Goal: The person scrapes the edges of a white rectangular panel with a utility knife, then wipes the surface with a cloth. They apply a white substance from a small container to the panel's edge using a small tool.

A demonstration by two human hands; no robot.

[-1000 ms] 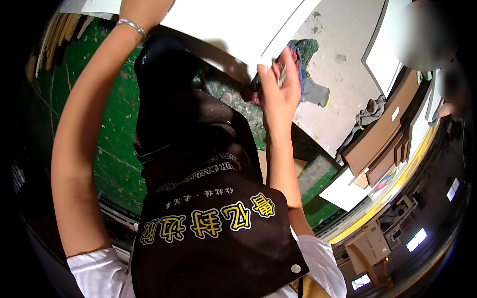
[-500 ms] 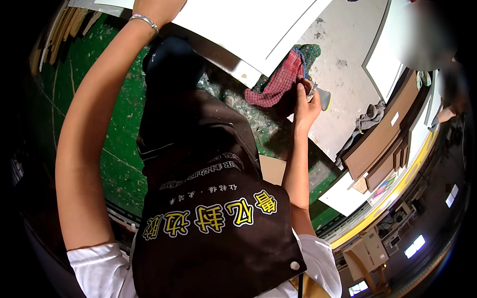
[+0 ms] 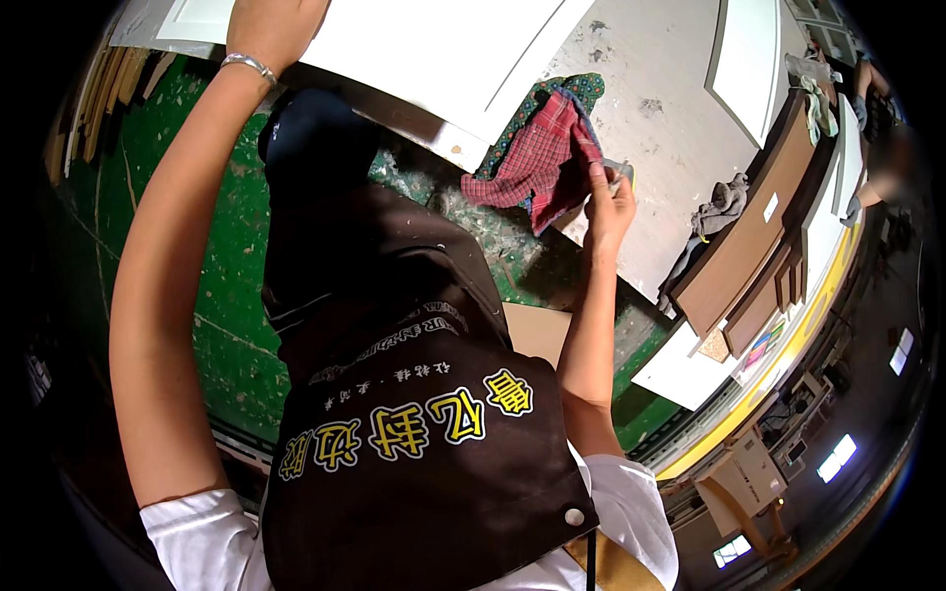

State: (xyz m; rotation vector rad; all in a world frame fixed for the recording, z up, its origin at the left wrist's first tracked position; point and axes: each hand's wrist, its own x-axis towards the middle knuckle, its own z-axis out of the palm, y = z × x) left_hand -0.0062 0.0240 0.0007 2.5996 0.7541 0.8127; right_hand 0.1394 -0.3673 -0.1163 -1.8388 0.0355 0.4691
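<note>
My left hand (image 3: 276, 25), with a silver bracelet at the wrist, grips the white panel (image 3: 424, 59) at the top, its fingertips partly out of view. My right hand (image 3: 609, 202) pinches a small metallic tool (image 3: 621, 173), too small to identify, beside a crumpled red plaid cloth (image 3: 537, 158). A green patterned cloth (image 3: 517, 133) lies under the red one, at the panel's corner. Part of a grey item (image 3: 626, 184) shows behind my fingers.
A pale worktop (image 3: 670, 128) holds another white panel (image 3: 744, 69). Brown boards (image 3: 734, 256) and a grey rag (image 3: 719, 207) lie rightward. A co-worker's gloved hand (image 3: 852, 209) shows at far right. Wooden strips (image 3: 108, 89) stand at left, over green floor (image 3: 227, 286).
My right hand has moved right and down from the panel's corner, uncovering more red plaid cloth. My left hand still holds the panel. The view has shifted slightly.
</note>
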